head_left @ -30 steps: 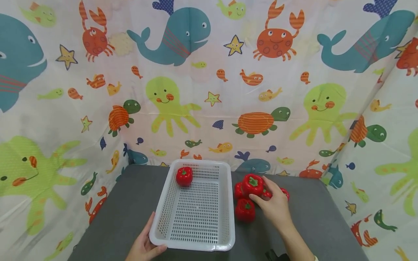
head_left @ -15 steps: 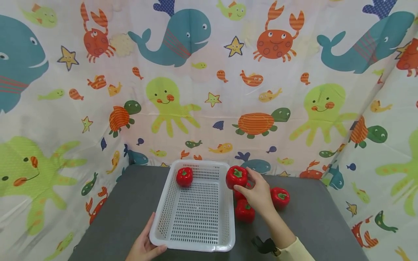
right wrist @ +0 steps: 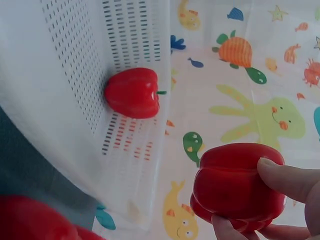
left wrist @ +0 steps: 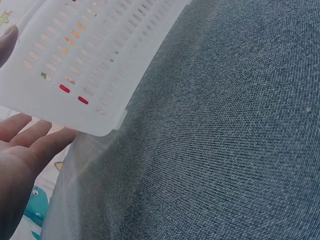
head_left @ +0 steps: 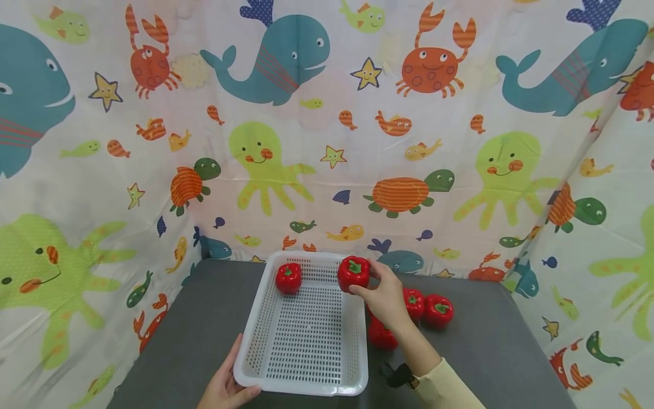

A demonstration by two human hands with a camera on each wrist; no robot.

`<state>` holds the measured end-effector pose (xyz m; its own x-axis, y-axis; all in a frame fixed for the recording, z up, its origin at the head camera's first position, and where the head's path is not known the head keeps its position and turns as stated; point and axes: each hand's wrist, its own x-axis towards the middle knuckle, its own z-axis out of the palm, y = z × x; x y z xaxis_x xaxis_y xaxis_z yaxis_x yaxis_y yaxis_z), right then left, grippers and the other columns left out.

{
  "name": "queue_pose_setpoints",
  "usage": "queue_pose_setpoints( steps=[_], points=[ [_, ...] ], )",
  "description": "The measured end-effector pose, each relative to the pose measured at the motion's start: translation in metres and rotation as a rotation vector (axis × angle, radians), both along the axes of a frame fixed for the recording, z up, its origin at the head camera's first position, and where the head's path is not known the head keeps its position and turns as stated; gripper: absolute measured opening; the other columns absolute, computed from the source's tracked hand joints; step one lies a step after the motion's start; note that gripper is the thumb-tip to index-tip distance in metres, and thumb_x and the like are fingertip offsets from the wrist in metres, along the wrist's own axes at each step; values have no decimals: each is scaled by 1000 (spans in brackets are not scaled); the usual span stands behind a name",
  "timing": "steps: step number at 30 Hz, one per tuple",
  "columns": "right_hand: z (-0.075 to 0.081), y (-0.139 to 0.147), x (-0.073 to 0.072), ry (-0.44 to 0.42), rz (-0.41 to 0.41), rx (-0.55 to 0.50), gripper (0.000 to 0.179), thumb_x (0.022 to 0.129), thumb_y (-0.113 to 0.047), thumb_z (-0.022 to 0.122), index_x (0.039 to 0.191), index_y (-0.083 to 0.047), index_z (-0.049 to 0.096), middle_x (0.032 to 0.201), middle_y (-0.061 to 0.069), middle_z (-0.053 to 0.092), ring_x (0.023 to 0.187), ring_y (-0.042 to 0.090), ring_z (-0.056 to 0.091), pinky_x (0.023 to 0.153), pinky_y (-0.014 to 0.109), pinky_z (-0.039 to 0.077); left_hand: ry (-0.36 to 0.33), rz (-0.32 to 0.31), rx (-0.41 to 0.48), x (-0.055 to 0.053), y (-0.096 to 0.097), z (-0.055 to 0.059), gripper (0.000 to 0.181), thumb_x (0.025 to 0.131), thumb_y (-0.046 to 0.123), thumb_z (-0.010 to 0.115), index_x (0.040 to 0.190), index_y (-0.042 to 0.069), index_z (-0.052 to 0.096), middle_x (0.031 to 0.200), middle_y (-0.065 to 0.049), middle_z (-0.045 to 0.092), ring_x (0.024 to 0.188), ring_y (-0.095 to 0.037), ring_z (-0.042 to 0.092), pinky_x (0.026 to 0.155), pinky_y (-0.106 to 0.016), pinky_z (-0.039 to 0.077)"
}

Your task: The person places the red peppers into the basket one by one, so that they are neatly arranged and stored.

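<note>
In the head view, my right hand (head_left: 384, 296) holds a red bell pepper (head_left: 353, 274) over the far right corner of a white plastic basket (head_left: 248, 326). The right wrist view shows the thumb and fingers around this pepper (right wrist: 235, 182), apart from the basket wall. Another red bell pepper (head_left: 288, 278) sits inside the basket at the far left corner. At the near left corner my left hand (head_left: 225, 382) grips the basket, with the thumb near the rim and fingers (left wrist: 52, 145) along its outer side.
Several red bell peppers (head_left: 437, 311) stand on the grey tabletop (head_left: 480, 352) right of the basket, partly hidden behind my right hand and forearm. A cloth printed with sea animals (head_left: 332, 74) hangs behind and along both sides of the table.
My right hand has lifted the bell pepper from the group on the right and carried it leftward over the basket's edge. The left hand and the basket stay in place.
</note>
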<state>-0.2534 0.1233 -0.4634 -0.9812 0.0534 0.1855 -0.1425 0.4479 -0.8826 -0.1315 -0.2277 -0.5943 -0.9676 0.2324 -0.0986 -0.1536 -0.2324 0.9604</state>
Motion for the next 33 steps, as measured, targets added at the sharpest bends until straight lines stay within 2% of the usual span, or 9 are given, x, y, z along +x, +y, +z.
queue_pose_setpoints(
  steps=[5, 15, 25, 33],
  points=[
    [0, -17, -11, 3, 10, -21, 79, 77, -19, 89, 147, -18, 51, 140, 7, 58, 127, 32, 58, 92, 48, 60, 11, 4, 9, 3, -1, 2, 111, 88, -8, 70, 163, 24, -5, 168, -20, 1, 146, -56, 19, 101, -49, 54],
    [-9, -53, -38, -60, 47, -57, 76, 79, -12, 86, 145, -8, 49, 141, 16, 57, 127, 41, 56, 93, 54, 59, 12, 5, 9, 4, -2, 0, 110, 88, -9, 69, 163, 24, -5, 168, -21, 2, 145, -57, 19, 101, -50, 54],
    [-23, -69, -59, -107, 43, -65, 75, 78, -10, 87, 143, -5, 50, 138, 16, 57, 123, 36, 58, 95, 50, 59, 2, 3, 13, 3, -1, 1, 109, 89, -8, 69, 163, 24, -5, 169, -19, 1, 147, -55, 18, 102, -49, 53],
    [-42, -84, -78, -194, 3, -96, 73, 74, 2, 85, 138, -3, 51, 136, 19, 58, 121, 38, 59, 97, 52, 58, -5, 11, -2, 1, 0, 1, 110, 88, -7, 71, 163, 25, -3, 169, -18, 1, 147, -54, 20, 101, -48, 54]
  ],
)
